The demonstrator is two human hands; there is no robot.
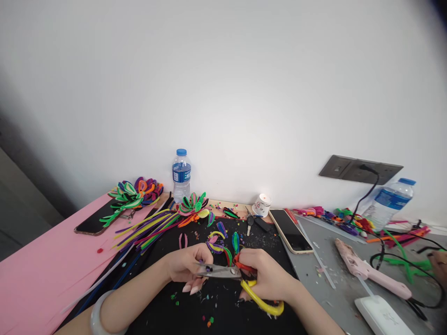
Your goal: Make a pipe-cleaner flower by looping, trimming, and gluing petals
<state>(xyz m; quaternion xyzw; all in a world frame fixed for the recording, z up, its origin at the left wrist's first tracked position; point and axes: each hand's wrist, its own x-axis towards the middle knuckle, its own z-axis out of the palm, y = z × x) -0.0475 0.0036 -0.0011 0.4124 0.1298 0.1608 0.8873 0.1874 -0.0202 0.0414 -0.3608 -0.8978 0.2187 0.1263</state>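
Observation:
My right hand point(267, 279) grips scissors point(240, 279) with red and yellow handles; the blades point left and are nearly closed. My left hand point(186, 265) pinches a small purple pipe-cleaner piece point(208, 268) right at the blades. Both hands hover over a black mat point(195, 311) strewn with tiny coloured clippings. Just beyond the hands lie several bent pipe-cleaner loops point(218, 242) in purple, yellow, green and blue.
A bundle of straight pipe cleaners point(146, 230) and two pipe-cleaner flowers point(134, 193), point(193, 204) lie left. Water bottle point(181, 174), white cup point(261, 204), keys point(253, 221), two phones point(289, 230), point(94, 223), pink glue gun point(370, 274) and cables surround. Another person's hand point(440, 265) is far right.

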